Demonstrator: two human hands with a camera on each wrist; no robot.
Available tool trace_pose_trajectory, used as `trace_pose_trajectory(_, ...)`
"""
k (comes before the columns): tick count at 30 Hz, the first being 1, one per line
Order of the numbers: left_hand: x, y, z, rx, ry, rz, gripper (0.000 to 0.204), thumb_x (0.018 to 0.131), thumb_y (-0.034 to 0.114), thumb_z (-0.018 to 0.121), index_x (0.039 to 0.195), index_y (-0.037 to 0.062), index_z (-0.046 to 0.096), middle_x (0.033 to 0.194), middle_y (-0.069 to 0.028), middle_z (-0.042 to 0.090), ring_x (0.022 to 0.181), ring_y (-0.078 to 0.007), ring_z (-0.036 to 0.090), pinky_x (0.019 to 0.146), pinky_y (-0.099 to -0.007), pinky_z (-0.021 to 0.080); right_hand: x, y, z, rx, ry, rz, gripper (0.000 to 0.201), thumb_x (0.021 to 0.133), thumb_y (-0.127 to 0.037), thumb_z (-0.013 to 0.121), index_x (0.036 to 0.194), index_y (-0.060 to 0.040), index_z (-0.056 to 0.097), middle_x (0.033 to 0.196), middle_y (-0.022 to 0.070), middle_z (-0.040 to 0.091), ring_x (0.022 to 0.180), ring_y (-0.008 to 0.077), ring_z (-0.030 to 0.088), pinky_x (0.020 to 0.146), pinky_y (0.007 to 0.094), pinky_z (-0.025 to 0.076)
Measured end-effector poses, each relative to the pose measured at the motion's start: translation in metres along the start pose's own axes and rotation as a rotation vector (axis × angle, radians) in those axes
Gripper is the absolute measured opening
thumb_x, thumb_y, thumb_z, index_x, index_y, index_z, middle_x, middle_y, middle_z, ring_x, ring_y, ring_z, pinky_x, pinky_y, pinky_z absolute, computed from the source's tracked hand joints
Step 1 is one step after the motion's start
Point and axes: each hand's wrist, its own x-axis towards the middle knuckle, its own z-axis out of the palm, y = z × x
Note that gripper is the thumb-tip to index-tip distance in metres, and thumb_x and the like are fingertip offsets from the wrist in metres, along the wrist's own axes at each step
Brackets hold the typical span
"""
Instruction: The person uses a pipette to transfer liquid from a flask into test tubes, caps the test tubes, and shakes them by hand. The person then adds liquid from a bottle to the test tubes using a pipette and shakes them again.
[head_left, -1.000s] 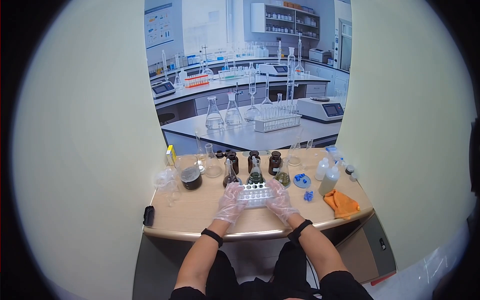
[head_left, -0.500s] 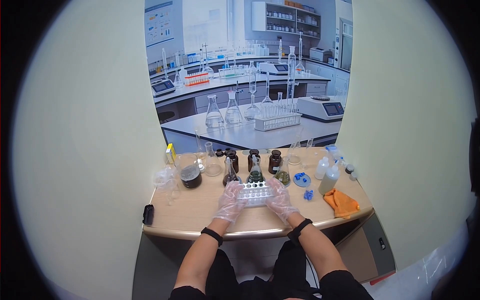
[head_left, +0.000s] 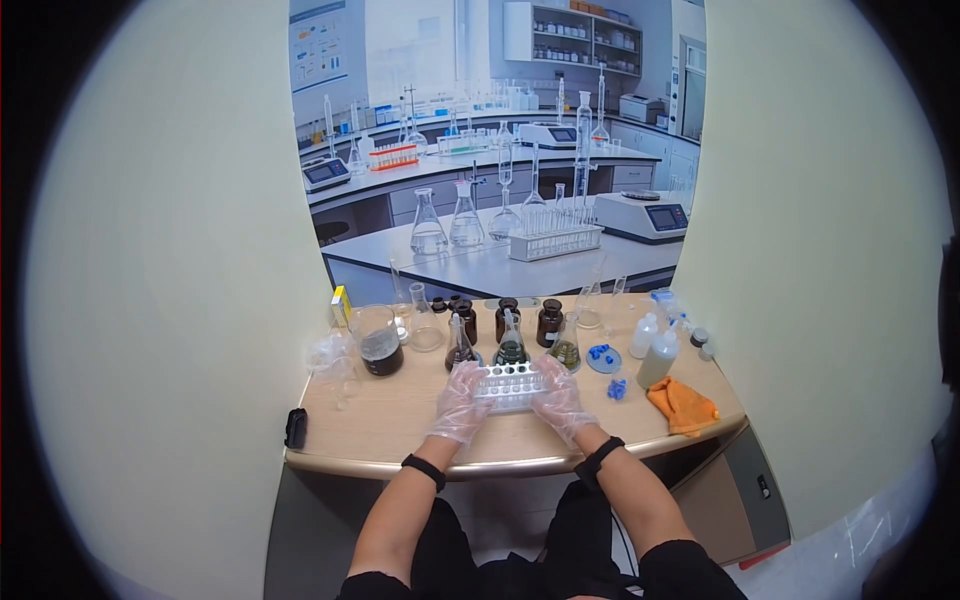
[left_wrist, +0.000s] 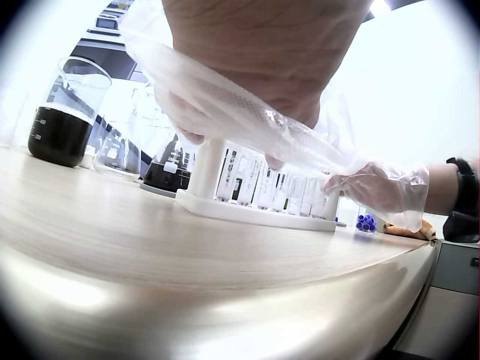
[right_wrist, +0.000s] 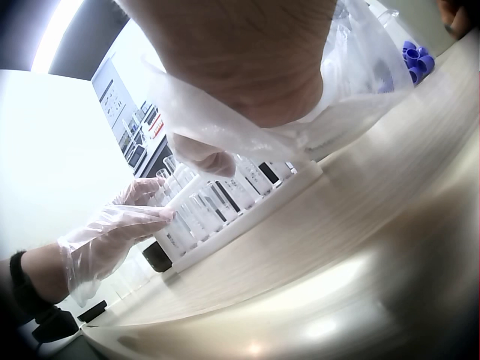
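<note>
A white test tube rack [head_left: 511,389] stands on the wooden table, with glass tubes upright in it. My gloved left hand [head_left: 463,404] grips its left end, and my gloved right hand [head_left: 562,403] grips the right end. In the left wrist view the rack's base [left_wrist: 255,215] rests on the tabletop, and the right hand [left_wrist: 382,191] is at its far end. The right wrist view shows the left hand [right_wrist: 124,229] with thumb and fingers about the rack's end post. Just behind the rack stand conical flasks with dark liquid [head_left: 511,352] and greenish liquid [head_left: 565,355].
At the left are a beaker of dark liquid [head_left: 381,355] and crumpled clear plastic [head_left: 332,356]. Brown bottles [head_left: 549,325] line up behind the flasks. To the right are a dish with blue pieces [head_left: 604,360], white bottles [head_left: 658,362] and an orange cloth [head_left: 683,406].
</note>
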Motion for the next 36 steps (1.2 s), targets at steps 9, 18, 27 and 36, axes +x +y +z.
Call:
trace_pose_trajectory(9,0.0000,-0.0011,0.0015,-0.008,0.007,-0.006,0.066,0.077,0.030,0.088,0.134,0.0094,0.061,0.150,-0.0128,0.053,0.148,-0.0346,0.041,0.124,-0.0422,0.035,0.0001,-0.0021,-0.0018,0.013,0.006,-0.016,0.070,0.071,-0.017,0.073,0.139,-0.0077,0.062,0.146,0.0204,0.057,0.143,0.0377,0.049,0.123,0.0448,0.038)
trace_pose_trajectory(18,-0.0002,-0.0025,0.0027,0.016,0.002,-0.007,0.066,0.078,0.030,0.088,0.135,0.0091,0.061,0.150,-0.0125,0.052,0.148,-0.0344,0.041,0.125,-0.0419,0.035,-0.0004,0.0011,-0.0012,0.022,-0.003,-0.017,0.070,0.073,-0.018,0.073,0.141,-0.0071,0.061,0.148,0.0196,0.056,0.146,0.0361,0.046,0.125,0.0431,0.035)
trace_pose_trajectory(27,-0.0004,-0.0036,0.0036,0.001,0.011,0.002,0.067,0.077,0.030,0.088,0.135,0.0100,0.061,0.150,-0.0129,0.052,0.148,-0.0347,0.041,0.125,-0.0423,0.035,-0.0016,0.0028,0.0007,0.021,-0.004,-0.018,0.071,0.073,-0.017,0.072,0.142,-0.0076,0.060,0.149,0.0192,0.056,0.147,0.0358,0.045,0.125,0.0424,0.035)
trace_pose_trajectory(36,-0.0005,-0.0006,-0.0004,-0.020,0.018,0.005,0.067,0.077,0.028,0.089,0.135,0.0111,0.060,0.150,-0.0130,0.053,0.147,-0.0352,0.043,0.124,-0.0429,0.036,-0.0012,-0.0020,-0.0028,0.020,-0.012,-0.007,0.069,0.074,-0.020,0.072,0.142,-0.0089,0.060,0.149,0.0202,0.055,0.147,0.0371,0.044,0.125,0.0452,0.035)
